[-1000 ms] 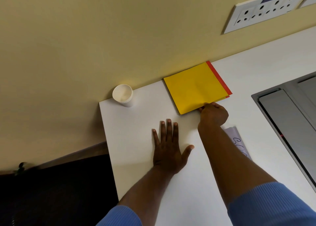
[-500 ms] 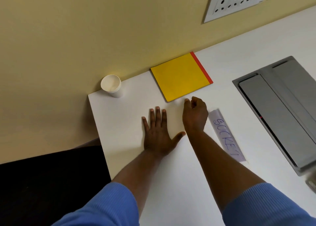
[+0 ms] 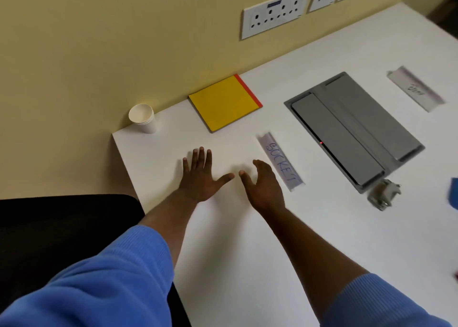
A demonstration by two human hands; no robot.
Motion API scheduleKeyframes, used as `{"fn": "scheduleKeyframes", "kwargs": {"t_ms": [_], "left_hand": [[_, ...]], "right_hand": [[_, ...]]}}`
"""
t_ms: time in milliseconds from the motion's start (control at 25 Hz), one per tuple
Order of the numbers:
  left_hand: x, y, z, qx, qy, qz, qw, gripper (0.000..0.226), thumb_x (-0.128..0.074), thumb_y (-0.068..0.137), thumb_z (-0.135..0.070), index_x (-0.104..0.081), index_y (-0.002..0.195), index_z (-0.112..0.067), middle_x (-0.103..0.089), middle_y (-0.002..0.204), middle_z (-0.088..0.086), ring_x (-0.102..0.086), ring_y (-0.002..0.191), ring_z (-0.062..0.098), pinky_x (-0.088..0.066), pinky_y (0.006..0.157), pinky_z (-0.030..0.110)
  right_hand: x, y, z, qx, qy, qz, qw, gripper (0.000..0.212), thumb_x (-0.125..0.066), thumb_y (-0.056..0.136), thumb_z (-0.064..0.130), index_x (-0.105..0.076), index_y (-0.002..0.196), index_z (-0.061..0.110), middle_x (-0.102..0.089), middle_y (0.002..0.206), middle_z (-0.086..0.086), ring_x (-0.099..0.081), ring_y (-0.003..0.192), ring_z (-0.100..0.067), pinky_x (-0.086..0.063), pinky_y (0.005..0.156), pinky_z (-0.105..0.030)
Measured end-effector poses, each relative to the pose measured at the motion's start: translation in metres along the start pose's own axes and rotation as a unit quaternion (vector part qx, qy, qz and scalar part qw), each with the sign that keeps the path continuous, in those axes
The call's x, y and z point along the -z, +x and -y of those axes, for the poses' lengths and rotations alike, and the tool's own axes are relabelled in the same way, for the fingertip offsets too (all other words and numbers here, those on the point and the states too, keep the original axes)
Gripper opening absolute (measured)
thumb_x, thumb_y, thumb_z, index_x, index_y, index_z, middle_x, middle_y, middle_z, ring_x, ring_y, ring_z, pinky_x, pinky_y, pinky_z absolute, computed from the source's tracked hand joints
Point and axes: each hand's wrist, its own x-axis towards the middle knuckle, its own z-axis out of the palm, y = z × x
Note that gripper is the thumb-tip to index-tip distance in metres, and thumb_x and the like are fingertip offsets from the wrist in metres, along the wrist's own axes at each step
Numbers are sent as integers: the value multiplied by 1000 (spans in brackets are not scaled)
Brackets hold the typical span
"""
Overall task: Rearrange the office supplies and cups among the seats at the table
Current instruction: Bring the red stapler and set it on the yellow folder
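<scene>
From the head camera, the right edge of my view cuts off a blue thing [image 3: 454,195], and I can't tell what it is. Near it a small white plug [image 3: 384,195] is smeared with blur. A second label [image 3: 415,88] further along carries writing too soft to read. The near label [image 3: 281,163] reads SOCKET.

A second ago the right hand [image 3: 264,188] was pinching the near corner of the yellow pad [image 3: 223,103]. Now it is well back from the pad with its fingers loosely bent and holding nothing. I can't tell whether it touches the desk [image 3: 247,264]. The left hand [image 3: 200,179] has stayed flat on the desk, fingers straight and spread, also holding nothing.

The pad lies flat with one corner at the wall. It is square and matte, with a red strip along its right edge. A white paper cup [image 3: 142,118] stands upright at the desk's far left corner, apart from the pad. The desk is smooth white, with a grey metal hatch [image 3: 354,128] set into it. Both ribbed blue sleeves [image 3: 111,277] are pushed up the forearms.
</scene>
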Motion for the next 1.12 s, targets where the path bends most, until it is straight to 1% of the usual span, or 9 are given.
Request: {"fn": "scheduleKeyframes", "kwargs": {"t_ms": [80, 240, 400, 560, 760, 880, 1040, 1120], "left_hand": [[0, -32, -11, -37, 27, 0, 999, 131, 8, 63, -101, 10, 162, -16, 14, 170, 10, 18, 156, 26, 12, 124, 56], [0, -88, -40, -104, 61, 13, 993, 131, 10, 64, -101, 12, 162, -14, 16, 170, 9, 21, 156, 24, 11, 124, 57], [-7, -146, -73, -155, 86, 21, 984, 131, 10, 63, -101, 14, 161, -14, 19, 169, 8, 24, 155, 23, 11, 124, 56], [-17, -196, -103, -199, 98, 19, 975, 128, 6, 66, -101, 16, 161, -15, 22, 168, 6, 26, 154, 21, 13, 124, 56], [-31, -271, -146, -253, 109, 8, 961, 125, 5, 68, -101, 19, 160, -17, 26, 167, 3, 30, 152, 19, 15, 123, 55], [-39, -314, -167, -275, 108, 9, 955, 123, 1, 71, -100, 19, 160, -18, 26, 167, 2, 31, 152, 19, 15, 123, 55], [-56, -374, -199, -308, 127, 2, 943, 118, -6, 76, -98, 19, 160, -19, 27, 167, 2, 32, 151, 17, 16, 123, 54], [-65, -398, -215, -324, 133, -2, 937, 116, -6, 76, -97, 19, 161, -21, 27, 167, 2, 32, 151, 17, 17, 123, 54]], "right_hand": [[16, -32, -15, -3, -22, 11, 1000, 73, -48, 98, 63, -39, 153, 16, -42, 158, -4, -36, 146, -20, -33, 119, -39], [42, -89, -41, -21, -51, 10, 998, 79, -43, 98, 66, -34, 156, 14, -34, 163, -5, -28, 151, -21, -21, 124, -43], [68, -154, -68, -50, -67, 0, 996, 83, -37, 97, 70, -25, 159, 16, -25, 167, -5, -18, 155, -18, -9, 126, -42], [91, -215, -87, -62, -88, -26, 994, 88, -32, 95, 74, -19, 161, 18, -18, 169, -2, -12, 156, -16, -6, 127, -42], [119, -301, -108, -56, -114, -52, 991, 92, -24, 94, 78, -5, 163, 20, -4, 171, 1, -1, 157, -14, 1, 127, -43], [131, -350, -120, -51, -121, -62, 989, 93, -23, 94, 79, -1, 163, 21, 0, 171, 3, 3, 157, -11, 3, 127, -42], [152, -419, -145, -65, -132, -83, 986, 94, -23, 94, 79, 3, 163, 21, 4, 171, 3, 8, 156, -10, 6, 127, -42], [162, -449, -158, -72, -136, -92, 984, 95, -22, 93, 80, 5, 163, 21, 7, 170, 4, 10, 156, -10, 8, 126, -42]]}}
